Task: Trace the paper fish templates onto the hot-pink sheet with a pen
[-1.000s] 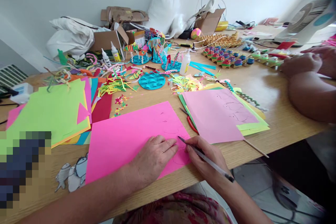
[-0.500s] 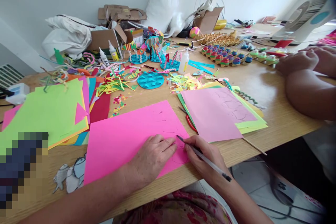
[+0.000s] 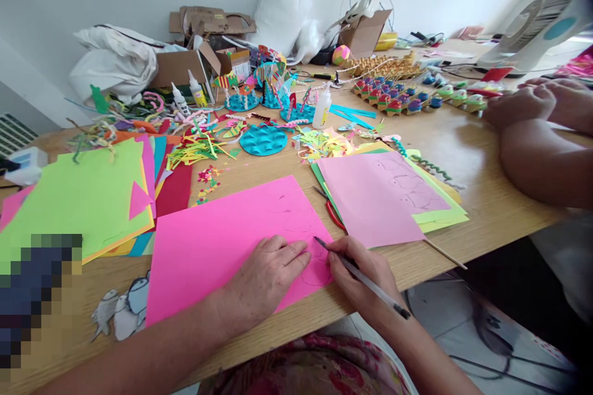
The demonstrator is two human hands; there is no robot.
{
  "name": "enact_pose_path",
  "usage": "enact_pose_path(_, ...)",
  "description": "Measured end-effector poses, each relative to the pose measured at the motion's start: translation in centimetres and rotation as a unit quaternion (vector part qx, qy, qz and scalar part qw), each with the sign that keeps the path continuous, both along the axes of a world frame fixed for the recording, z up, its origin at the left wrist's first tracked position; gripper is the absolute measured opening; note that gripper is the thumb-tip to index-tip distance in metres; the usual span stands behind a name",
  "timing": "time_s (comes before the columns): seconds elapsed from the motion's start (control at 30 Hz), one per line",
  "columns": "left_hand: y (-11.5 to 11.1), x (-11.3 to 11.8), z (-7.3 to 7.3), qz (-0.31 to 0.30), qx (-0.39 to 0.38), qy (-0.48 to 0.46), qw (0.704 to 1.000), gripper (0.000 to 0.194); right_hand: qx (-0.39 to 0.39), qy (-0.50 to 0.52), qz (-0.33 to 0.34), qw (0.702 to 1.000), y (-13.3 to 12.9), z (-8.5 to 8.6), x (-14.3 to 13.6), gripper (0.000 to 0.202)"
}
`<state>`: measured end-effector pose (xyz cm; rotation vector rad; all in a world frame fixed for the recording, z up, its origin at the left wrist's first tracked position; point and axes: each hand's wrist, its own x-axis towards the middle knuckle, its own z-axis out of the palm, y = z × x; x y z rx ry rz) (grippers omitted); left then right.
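Note:
A bright pink sheet of paper (image 3: 199, 259) lies at the table's front edge, with thin outlines drawn toward its right side. Flat on that sheet rests my left hand (image 3: 266, 271), palm down, fingers stretched and close together beside the drawn lines. My right hand (image 3: 354, 290) grips a clear-barrelled pen (image 3: 375, 288) whose dark tip meets the pink paper just right of the left fingertips. Part of the drawing is hidden by my hands. Red-handled scissors (image 3: 333, 215) lie partly under a paler pink sheet (image 3: 365, 197), which bears pencil-like fish outlines.
Green and other coloured sheets (image 3: 92, 197) are stacked at left, above paper fish cutouts (image 3: 123, 315). Behind are paper strips, a blue scalloped disc (image 3: 263, 140), glue bottles (image 3: 322, 108) and painted egg-carton pieces (image 3: 398, 95). Another person's forearms (image 3: 532, 148) rest at right, near a fan (image 3: 532, 31).
The pen tip has shifted slightly over the pink sheet, with more line visible near it. My left hand stays flat in place; the whole view has moved a little.

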<state>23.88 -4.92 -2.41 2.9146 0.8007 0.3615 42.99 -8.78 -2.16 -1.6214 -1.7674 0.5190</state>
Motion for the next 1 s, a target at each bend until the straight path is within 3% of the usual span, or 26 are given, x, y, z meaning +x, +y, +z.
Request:
enact_pose_path(0.43, 0.0, 0.0, 0.0, 0.000, 0.009, 0.002, 1.000, 0.031, 0.001, 0.000, -0.027, 1.000, -0.1, 0.2, -0.1, 0.010)
enact_pose_path(0.6, 0.0, 0.1, -0.1, 0.001, 0.024, 0.005, 1.000, 0.029, -0.041, 0.118, -0.043, 0.991, 0.0, 0.6, 0.0, 0.012)
enact_pose_path(0.77, 0.1, 0.1, -0.3, 0.001, 0.032, -0.004, 0.999, 0.027, -0.071, 0.142, -0.021, 0.987, 0.4, 1.2, 0.1, 0.011)
enact_pose_path(1.0, 0.1, 0.0, -0.4, 0.000, 0.031, -0.010, 0.999, 0.028, -0.077, 0.139, 0.008, 0.987, 1.1, 0.4, 0.1, 0.010)
